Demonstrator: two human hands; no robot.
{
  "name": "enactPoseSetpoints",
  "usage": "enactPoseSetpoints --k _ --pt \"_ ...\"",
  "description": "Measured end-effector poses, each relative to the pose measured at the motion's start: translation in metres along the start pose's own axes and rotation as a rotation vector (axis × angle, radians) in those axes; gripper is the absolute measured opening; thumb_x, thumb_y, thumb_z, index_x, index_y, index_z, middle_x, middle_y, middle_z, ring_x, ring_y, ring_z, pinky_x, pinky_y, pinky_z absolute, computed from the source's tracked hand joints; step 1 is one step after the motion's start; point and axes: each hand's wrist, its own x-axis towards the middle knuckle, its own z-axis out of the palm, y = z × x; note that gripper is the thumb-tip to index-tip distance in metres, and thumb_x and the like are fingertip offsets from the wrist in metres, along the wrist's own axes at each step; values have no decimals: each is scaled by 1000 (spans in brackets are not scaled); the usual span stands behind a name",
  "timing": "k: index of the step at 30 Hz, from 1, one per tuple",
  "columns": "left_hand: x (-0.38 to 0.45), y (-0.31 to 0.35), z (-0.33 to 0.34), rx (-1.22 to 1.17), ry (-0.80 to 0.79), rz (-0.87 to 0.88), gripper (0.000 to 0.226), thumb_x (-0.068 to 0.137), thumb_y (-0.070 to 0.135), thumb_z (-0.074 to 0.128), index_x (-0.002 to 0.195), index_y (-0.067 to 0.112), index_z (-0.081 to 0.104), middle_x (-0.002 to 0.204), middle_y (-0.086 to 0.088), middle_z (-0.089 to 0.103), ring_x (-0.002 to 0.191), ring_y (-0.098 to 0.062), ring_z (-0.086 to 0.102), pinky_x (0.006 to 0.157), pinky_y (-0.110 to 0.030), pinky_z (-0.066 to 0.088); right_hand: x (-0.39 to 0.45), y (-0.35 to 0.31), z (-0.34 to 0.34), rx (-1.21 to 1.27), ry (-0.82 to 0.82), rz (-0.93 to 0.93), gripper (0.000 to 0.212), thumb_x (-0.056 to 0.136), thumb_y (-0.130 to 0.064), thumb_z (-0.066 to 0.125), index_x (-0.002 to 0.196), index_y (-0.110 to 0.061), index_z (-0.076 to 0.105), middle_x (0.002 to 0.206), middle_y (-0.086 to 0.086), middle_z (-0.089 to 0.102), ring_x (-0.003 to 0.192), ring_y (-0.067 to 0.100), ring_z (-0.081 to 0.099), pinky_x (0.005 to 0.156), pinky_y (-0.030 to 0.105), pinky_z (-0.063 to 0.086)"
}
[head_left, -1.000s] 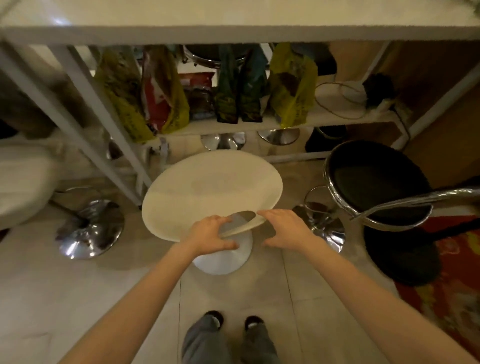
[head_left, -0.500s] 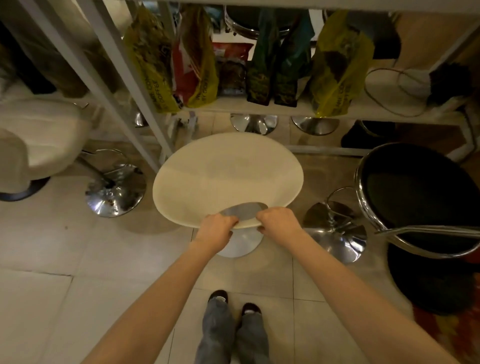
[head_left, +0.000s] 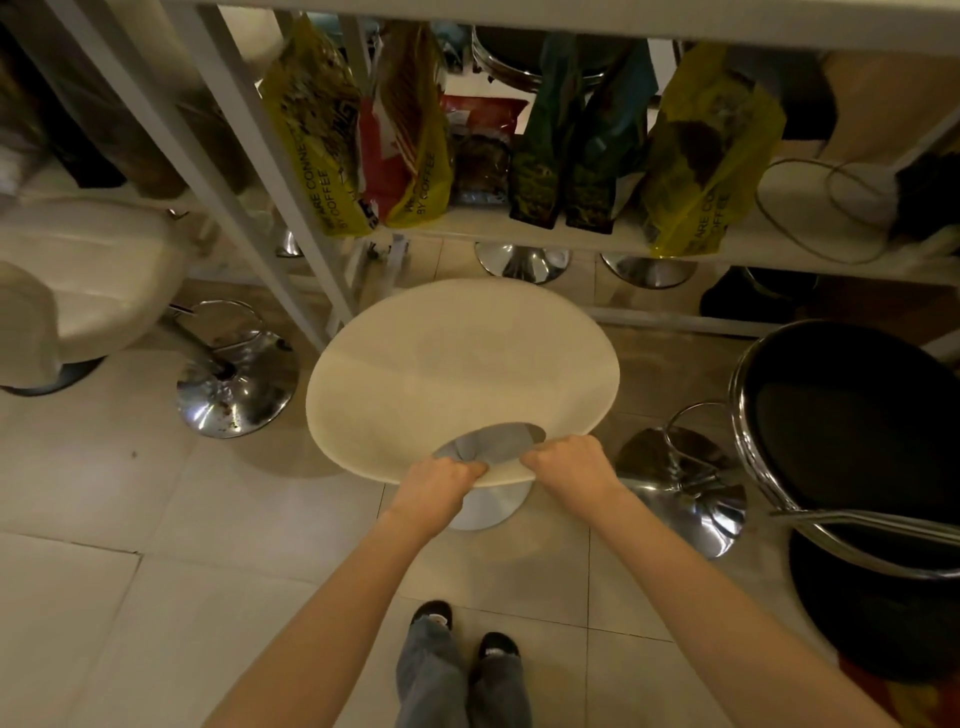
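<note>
A cream bar stool with an oval seat (head_left: 462, 374) stands on the tiled floor just in front of me, with a handle cut-out at the seat's near edge. Its round chrome base (head_left: 488, 506) shows below the seat. My left hand (head_left: 439, 486) grips the near rim with its fingers curled into the left end of the cut-out. At the cut-out's right end my right hand (head_left: 571, 465) grips the rim the same way. Both arms reach forward and my feet (head_left: 465, 631) stand right behind the stool.
A white shelf rack (head_left: 291, 208) holding several coffee bags (head_left: 410, 135) stands right behind the stool. A black chrome-rimmed bar stool (head_left: 852, 426) is at the right, its chrome base (head_left: 685, 483) close by. A white padded stool (head_left: 78, 291) stands left.
Both hands have curled tighter onto the handle cut-out. The stool now stands farther out from the rack and closer to my feet than before, and the view has tipped up along the shelves.
</note>
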Motion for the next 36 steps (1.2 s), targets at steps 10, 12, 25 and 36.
enactPoseSetpoints --k 10,12,25,36 --pt "35 -32 -13 32 56 28 44 88 -3 40 122 23 48 94 -14 65 85 -34 61 59 -37 39 45 9 -6 33 70 -26 47 9 -12 88 35 -20 49 26 -2 42 20 11 41 40 8 21" --pt "43 -37 -17 51 57 34 42 88 -3 39 121 22 48 93 -13 65 84 -34 61 60 -37 38 55 13 -8 29 76 -11 47 9 -13 89 35 -20 49 27 -2 42 20 11 41 38 7 23" --pt "91 -72 -39 14 81 53 44 87 -1 41 122 24 51 99 -12 65 91 -34 60 67 -37 44 106 29 -29 -24 146 2 43 7 -18 87 34 -20 53 27 -1 44 21 13 43 32 7 26" --pt "119 -81 -58 55 69 84 37 85 -3 40 113 18 52 95 -14 65 88 -35 60 63 -35 37 134 44 -39 32 72 32 45 8 -15 89 34 -20 52 29 -2 47 22 14 45 32 9 29"
